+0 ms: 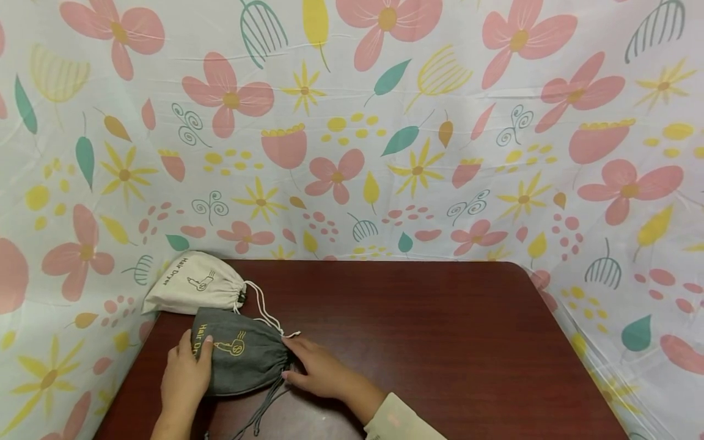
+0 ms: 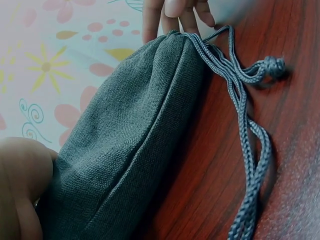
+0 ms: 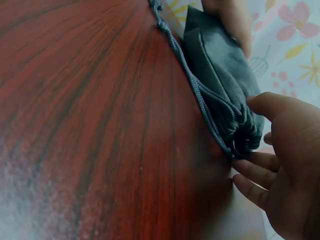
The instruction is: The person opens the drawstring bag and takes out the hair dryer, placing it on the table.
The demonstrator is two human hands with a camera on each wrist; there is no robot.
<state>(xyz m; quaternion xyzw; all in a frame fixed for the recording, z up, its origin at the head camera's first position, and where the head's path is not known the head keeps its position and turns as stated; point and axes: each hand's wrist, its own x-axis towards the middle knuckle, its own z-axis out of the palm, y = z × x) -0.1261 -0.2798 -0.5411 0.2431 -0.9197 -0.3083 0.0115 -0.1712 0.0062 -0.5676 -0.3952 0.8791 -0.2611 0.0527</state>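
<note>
At lower left, the left hand (image 1: 184,374) grips a gray bag (image 1: 247,363); the right hand (image 1: 321,370), fingers loosely apart, touches its neck (image 3: 245,129). Apparently positioning it; next likely calls for gentle release.

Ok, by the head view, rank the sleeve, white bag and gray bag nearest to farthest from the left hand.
1. Gray bag, left end held by the left hand.
2. White bag, just behind the gray bag.
3. Sleeve, off to the right.

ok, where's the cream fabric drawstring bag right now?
In the head view, the cream fabric drawstring bag sits at the far left corner of the dark red wood-grain table, just beyond the dark grey fabric drawstring bag.
</note>
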